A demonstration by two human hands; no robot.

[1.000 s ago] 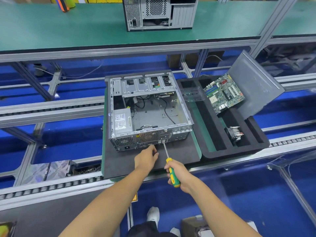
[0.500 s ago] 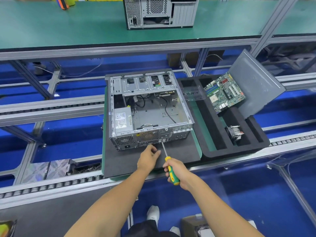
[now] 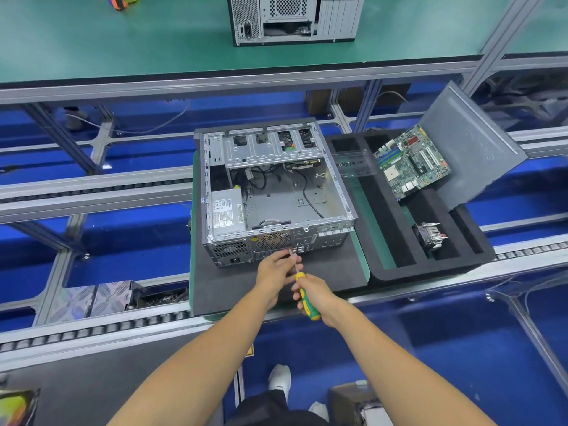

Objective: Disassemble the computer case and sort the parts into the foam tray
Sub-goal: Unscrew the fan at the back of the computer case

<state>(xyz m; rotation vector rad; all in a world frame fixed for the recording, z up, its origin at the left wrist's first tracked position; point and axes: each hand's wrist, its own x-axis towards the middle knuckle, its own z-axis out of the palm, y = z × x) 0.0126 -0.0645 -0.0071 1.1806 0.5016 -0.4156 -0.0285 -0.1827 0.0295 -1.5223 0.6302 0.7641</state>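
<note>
An open grey computer case (image 3: 276, 195) lies on a dark mat (image 3: 233, 287), its rear panel facing me and a power supply (image 3: 226, 213) still inside at the left. My right hand (image 3: 316, 295) grips a green and yellow screwdriver (image 3: 304, 298) whose tip meets the rear panel near the fan grille. My left hand (image 3: 275, 272) pinches the screwdriver shaft close to the tip. To the right, the black foam tray (image 3: 387, 210) holds a motherboard (image 3: 413, 161), a heatsink fan (image 3: 430, 235) and a clear plastic piece (image 3: 353, 162).
A grey side panel (image 3: 470, 142) leans on the tray's far right edge. Another computer case (image 3: 295, 18) stands on the green bench behind. Roller conveyor rails (image 3: 92, 330) run left and right at the front. Metal parts (image 3: 92, 299) sit in a bin at lower left.
The screwdriver has moved left and forward, from the mat in front of the case to the rear panel. My left hand has closed round its shaft.
</note>
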